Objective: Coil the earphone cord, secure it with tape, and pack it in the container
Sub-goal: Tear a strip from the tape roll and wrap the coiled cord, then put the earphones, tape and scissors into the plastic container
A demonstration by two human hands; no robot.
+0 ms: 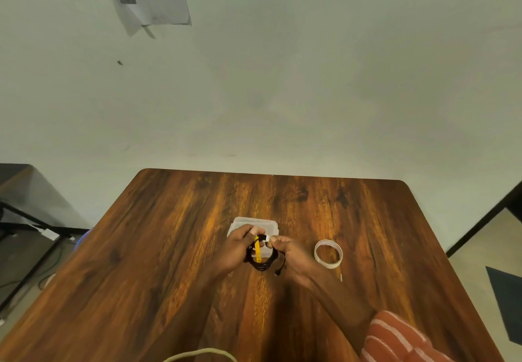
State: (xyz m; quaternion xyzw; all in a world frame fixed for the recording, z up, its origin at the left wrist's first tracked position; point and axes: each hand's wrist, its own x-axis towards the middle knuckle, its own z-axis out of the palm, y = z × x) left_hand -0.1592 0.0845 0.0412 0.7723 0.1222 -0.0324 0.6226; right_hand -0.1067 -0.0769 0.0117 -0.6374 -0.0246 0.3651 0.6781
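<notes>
1. We hold the coiled cord (pixel 261 260) in the air just above the tabletop (pixel 169 234), in front of the container (pixel 254 224), which lies partly hidden behind the hands.
2. The left hand (pixel 236 244) is closed on the coil's left side, thumb and fingers clamping the loops together; a yellow strip (pixel 257 248) crosses the coil from top to bottom.
3. The right hand (pixel 285 250) pinches a small white piece of tape (pixel 267 238) at the top of the coil, beside the left thumb. We cannot tell whether the tape already sticks to the cord.
4. The tape roll (pixel 328 253) rests on the tabletop to the right, apart from the hands.
5. We judge the step in hand to be the taping. To do it well, we keep the left grip firm so that no loop slips, draw the tape taut, and wrap it fully around the bundle until it laps onto itself.
6. The plug end (pixel 279 272) dangles below the right hand; we tuck it against the coil before packing, or it may catch on the container's rim.
</notes>
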